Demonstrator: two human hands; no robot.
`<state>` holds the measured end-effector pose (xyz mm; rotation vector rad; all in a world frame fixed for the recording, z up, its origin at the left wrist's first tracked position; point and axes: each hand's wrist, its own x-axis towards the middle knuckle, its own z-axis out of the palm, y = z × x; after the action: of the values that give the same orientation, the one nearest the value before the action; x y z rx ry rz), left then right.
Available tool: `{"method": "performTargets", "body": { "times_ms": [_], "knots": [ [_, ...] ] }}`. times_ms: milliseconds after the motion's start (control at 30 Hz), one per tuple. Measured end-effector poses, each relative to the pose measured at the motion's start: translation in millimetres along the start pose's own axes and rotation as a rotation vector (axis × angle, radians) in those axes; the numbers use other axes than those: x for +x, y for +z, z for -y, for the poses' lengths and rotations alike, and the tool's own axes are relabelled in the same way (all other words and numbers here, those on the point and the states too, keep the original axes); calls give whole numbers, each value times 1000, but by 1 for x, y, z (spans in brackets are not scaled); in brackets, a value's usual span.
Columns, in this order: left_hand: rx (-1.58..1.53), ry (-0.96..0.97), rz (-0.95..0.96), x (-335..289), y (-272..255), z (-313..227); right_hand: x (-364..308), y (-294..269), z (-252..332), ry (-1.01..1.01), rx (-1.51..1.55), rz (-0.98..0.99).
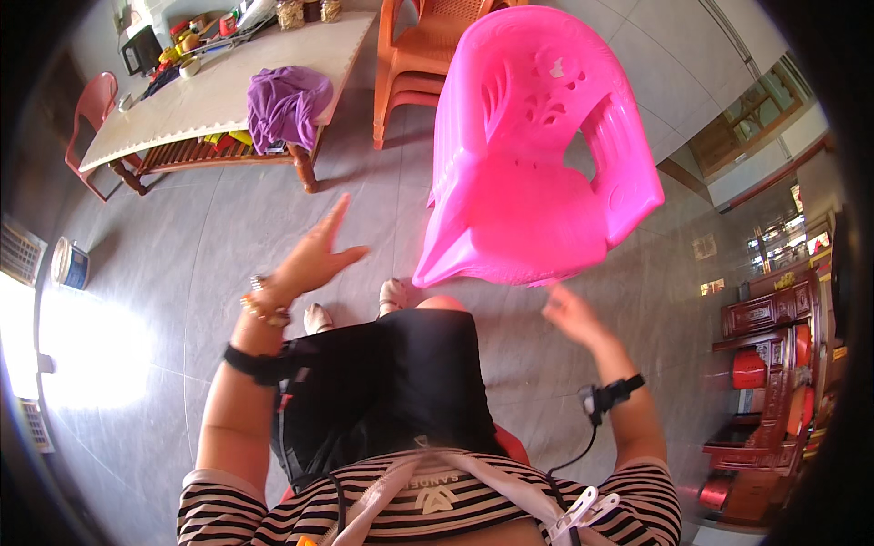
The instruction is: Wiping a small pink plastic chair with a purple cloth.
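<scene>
A bright pink plastic armchair [537, 214] with a cut-out pattern in its backrest stands in front of me, slightly to the right. My right hand [574, 316] is at the chair's front edge, its fingers curled and blurred; whether they touch the seat I cannot make out. Off to the left of the chair, my left hand [319, 257] hovers over the floor, holding nothing, with fingers stretched out and thumb apart. Beaded bracelets [264, 305] circle my left wrist, and a black strap [255, 364] sits farther up that forearm. Another strap [619, 391] is on my right forearm.
A long table [214, 100] at the back left carries a purple cloth [287, 100], jars and a kettle. Stacked orange chairs [410, 68] stand behind the pink one. A white bucket [70, 264] is far left; dark red wooden furniture [769, 364] lines the right.
</scene>
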<state>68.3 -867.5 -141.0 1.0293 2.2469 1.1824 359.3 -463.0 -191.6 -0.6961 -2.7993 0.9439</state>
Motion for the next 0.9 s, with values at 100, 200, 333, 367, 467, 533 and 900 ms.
{"method": "performTargets", "body": {
  "times_ms": [100,200,333,367,467,533,900],
  "knots": [
    [-168,-5,-8,58,55,-34,74,-96,-36,56,-492,-592],
    [-278,-38,-67,106,94,-28,139,-143,-32,134,-663,-865],
    [-452,116,-125,158,142,-30,192,-189,-80,293,-410,-838],
    [-402,143,-232,168,155,-26,193,-199,-101,297,-413,-836],
    [-408,145,-233,178,169,-37,189,-201,-141,283,237,-587],
    [-391,132,-241,187,166,-33,191,-188,-136,260,163,-675],
    [-565,50,-19,284,148,-48,82,-191,-129,424,260,-691]
  ]
}}
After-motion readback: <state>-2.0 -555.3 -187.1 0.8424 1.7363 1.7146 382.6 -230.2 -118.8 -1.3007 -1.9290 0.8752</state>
